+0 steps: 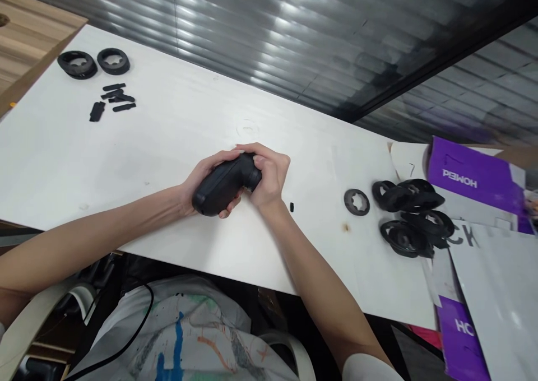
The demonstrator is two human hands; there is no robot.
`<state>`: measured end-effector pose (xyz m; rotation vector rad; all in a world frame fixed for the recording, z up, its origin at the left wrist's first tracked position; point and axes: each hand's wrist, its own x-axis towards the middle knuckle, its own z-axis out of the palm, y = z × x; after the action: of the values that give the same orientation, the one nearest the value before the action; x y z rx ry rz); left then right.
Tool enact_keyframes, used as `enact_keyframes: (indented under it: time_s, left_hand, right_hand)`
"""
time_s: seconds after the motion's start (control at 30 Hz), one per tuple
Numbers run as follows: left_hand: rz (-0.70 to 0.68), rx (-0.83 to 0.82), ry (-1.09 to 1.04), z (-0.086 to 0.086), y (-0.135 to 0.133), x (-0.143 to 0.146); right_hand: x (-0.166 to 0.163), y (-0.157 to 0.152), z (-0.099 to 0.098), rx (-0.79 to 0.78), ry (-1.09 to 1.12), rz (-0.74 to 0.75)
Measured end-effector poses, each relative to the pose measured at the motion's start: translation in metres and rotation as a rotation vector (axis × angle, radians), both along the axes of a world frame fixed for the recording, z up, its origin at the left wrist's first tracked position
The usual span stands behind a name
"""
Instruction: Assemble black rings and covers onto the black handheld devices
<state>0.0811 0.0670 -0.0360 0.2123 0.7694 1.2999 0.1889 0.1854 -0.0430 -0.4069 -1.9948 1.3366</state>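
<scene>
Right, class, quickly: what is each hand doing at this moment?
Left hand: closed around the long body of the black device.
Right hand: closed on the device's other end.

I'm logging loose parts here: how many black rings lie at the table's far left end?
2 visible: the left ring near the edge of the white table, and the right ring just beside it. Others may be hidden, stacked underneath.

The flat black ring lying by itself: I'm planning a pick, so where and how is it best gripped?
Probably the left rim of the flat black ring, pinched through its notched hole. Come from above and the left, since it lies flat on the white table with heaped black rounded parts on its right.
</scene>
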Motion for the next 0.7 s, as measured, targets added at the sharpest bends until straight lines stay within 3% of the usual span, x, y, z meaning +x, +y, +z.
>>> enact_keyframes:
  time_s: [0.4, 0.7]
  left_hand:
    - [-0.006, -0.008, 0.015, 0.001, 0.002, 0.0]
    - [0.103, 0.04, 0.173, 0.0, 0.004, -0.009]
  right_hand:
    - [-0.001, 0.016, -0.014, 0.23, 0.114, 0.051]
    - [-0.001, 0.012, -0.01, 0.051, 0.077, -0.042]
